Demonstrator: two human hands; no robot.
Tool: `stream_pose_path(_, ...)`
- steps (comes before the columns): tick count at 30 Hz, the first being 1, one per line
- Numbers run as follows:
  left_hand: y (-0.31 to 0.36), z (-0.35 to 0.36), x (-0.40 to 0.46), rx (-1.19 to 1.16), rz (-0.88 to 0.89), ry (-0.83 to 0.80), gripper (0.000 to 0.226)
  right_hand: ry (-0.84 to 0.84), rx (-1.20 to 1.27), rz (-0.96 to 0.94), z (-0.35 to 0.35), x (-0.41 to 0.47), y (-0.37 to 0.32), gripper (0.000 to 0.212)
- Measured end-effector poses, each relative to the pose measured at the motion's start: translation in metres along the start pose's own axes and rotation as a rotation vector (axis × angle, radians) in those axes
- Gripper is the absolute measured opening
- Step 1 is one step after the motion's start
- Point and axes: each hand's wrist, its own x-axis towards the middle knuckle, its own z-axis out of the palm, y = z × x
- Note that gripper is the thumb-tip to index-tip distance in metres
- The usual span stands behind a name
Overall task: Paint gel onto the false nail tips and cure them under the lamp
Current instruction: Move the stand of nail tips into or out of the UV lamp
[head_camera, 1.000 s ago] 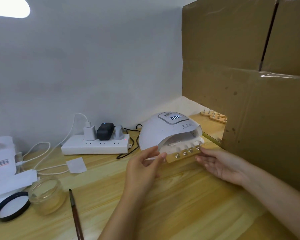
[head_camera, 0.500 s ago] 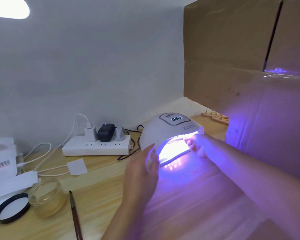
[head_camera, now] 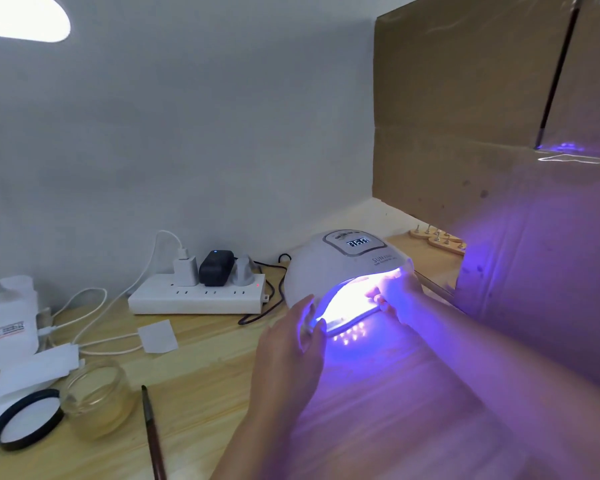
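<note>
The white curing lamp [head_camera: 343,268] glows violet on the wooden desk [head_camera: 201,393]. A pale strip, the nail tip holder [head_camera: 352,315], lies across its mouth, washed out by the glare; the tips themselves are not visible. My left hand [head_camera: 291,344] touches the strip's left end with straight fingers. My right hand [head_camera: 397,294] reaches into the right side of the mouth, fingers curled at the strip's right end. An open glass jar of gel [head_camera: 94,400] and a brush [head_camera: 153,434] lie at the front left.
A cardboard wall [head_camera: 499,140] stands close on the right, with spare wooden holders [head_camera: 437,239] under its edge. Behind the lamp sit a power strip [head_camera: 198,296] and cables. A black-rimmed lid [head_camera: 26,419], a white bottle [head_camera: 7,320] and paper [head_camera: 158,337] crowd the left.
Both hands pushed the wooden holder with its tips from the lamp's front edge into the mouth. The lamp switched on and now casts violet light over the desk and cardboard.
</note>
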Motion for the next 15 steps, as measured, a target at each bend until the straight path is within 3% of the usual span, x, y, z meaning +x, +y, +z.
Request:
stream_pose_path(3,0.001,-0.001,0.000,0.023,0.001,-0.010,0.037,-0.051,-0.115,-0.174,-0.015,-0.020,0.007,0.020)
stream_pose_path(6,-0.002,0.001,0.000,0.044,0.011,0.016,0.035,0.001,-0.232,-0.472,-0.038,-0.037,0.013,0.038)
stream_pose_path(10,0.000,-0.001,-0.003,0.020,0.011,0.023,0.035,0.084,-0.308,-0.841,-0.050,-0.044,-0.007,0.040)
stream_pose_path(13,-0.003,-0.002,-0.001,0.023,-0.004,0.010,0.038,0.022,-0.484,-0.867,-0.040,-0.029,-0.036,0.016)
stream_pose_path(15,-0.006,-0.003,0.000,0.022,-0.010,-0.006,0.041,-0.050,-0.706,-0.811,-0.029,-0.018,-0.050,0.030)
